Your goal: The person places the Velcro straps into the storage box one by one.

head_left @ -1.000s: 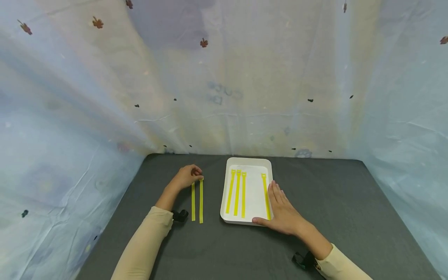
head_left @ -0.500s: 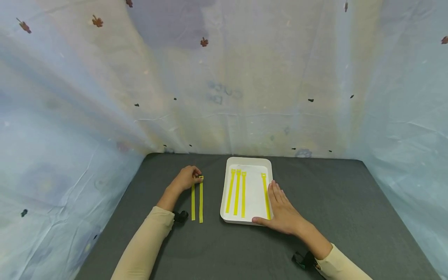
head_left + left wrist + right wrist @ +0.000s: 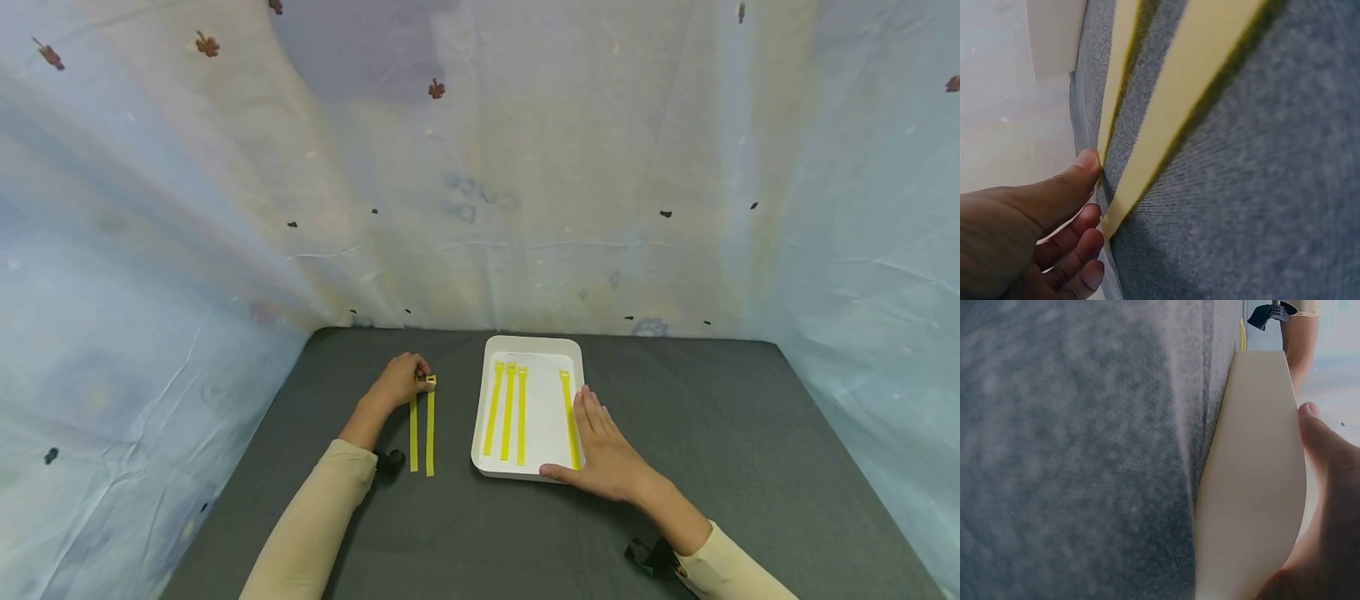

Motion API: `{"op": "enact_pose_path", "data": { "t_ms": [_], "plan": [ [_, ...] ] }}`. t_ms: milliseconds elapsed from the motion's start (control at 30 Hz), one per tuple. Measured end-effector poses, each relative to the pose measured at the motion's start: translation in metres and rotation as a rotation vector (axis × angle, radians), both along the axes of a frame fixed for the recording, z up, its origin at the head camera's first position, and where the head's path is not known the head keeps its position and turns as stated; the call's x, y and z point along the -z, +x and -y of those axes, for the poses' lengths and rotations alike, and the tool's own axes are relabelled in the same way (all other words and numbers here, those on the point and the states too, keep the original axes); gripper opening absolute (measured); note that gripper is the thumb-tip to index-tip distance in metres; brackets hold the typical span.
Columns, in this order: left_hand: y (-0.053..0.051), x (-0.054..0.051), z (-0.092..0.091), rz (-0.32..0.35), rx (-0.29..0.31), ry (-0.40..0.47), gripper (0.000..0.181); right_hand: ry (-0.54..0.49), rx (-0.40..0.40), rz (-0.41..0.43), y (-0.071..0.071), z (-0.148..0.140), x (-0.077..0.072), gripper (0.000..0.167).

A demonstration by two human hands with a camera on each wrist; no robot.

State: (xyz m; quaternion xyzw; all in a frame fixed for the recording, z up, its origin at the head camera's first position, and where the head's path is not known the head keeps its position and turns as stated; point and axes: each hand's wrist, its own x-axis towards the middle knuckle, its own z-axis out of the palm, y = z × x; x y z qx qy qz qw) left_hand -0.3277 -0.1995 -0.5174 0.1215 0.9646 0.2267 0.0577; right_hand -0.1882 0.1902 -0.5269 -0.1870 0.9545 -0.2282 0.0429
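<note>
now that its slotted end (image 3: 431,380) shows, the yellow strap (image 3: 431,433) on the bench (image 3: 450,533) nearest the white tray (image 3: 544,417) seems pinched by the left hand (image 3: 400,380), grip apparently settled; right hand (image 3: 606,461), spread, touches tray.

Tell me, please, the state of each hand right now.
Left hand: closed, pinching a yellow strap.
Right hand: open, touching the white tray.

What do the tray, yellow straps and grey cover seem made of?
White tray: probably smooth plastic, given its even colour and rounded corners.
Yellow straps: matt, perhaps woven fabric or soft plastic; their look leaves it open.
Grey cover: likely matt cloth, from its speckled texture.
</note>
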Motion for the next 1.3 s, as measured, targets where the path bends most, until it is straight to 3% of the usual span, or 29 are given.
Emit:
{"op": "enact_pose_path", "data": {
  "t_ms": [600,1000,1300],
  "plan": [
    [0.009,0.005,-0.002,-0.07,-0.017,0.046,0.027,-0.005,-0.001,0.003,0.0,0.001,0.0,0.135],
    [0.008,0.012,-0.002,-0.053,-0.01,0.234,0.023,-0.002,-0.002,0.003,0.001,0.001,-0.001,0.135],
    [0.01,0.006,-0.006,-0.073,-0.056,0.295,0.029,-0.001,0.004,0.02,0.001,0.0,-0.001,0.136]
  ]
}}
